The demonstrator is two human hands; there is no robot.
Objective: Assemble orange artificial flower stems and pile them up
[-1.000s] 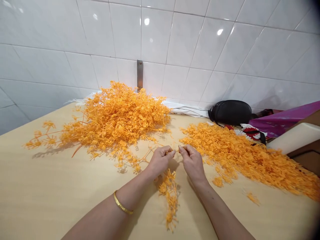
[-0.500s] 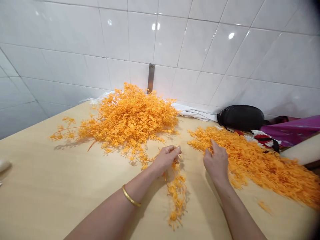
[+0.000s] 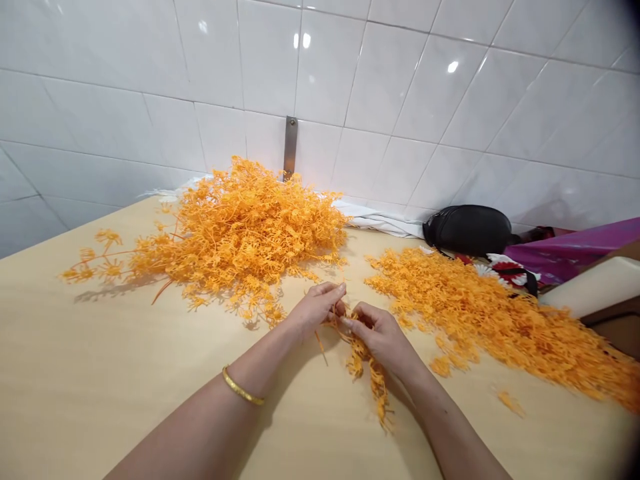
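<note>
My left hand (image 3: 320,305) is closed in a pinch on the stem of an orange artificial flower sprig (image 3: 377,387), with a thin bare stem end sticking out below the fingers. Right beside it, my right hand (image 3: 376,333) pinches the same sprig, its thumb and forefinger close to the left fingertips. The sprig's blossoms dangle under the right hand, over the table. Behind my left hand lies a tall heap of orange flower sprigs (image 3: 260,227) with stems. To the right of my right hand spreads a flatter pile of loose orange blossoms (image 3: 490,313).
The wooden table (image 3: 125,373) meets a white tiled wall with a metal bracket (image 3: 290,148). White cloth (image 3: 385,220) lies along the wall. At the back right are a black pouch (image 3: 467,229), red and white flowers (image 3: 507,270), purple material (image 3: 575,250) and a cream-coloured object (image 3: 595,285).
My right hand moved away to the loose blossom pile, then came back to the sprig beside my left hand. The hanging sprig has swung to the right. The view shifted slightly.
</note>
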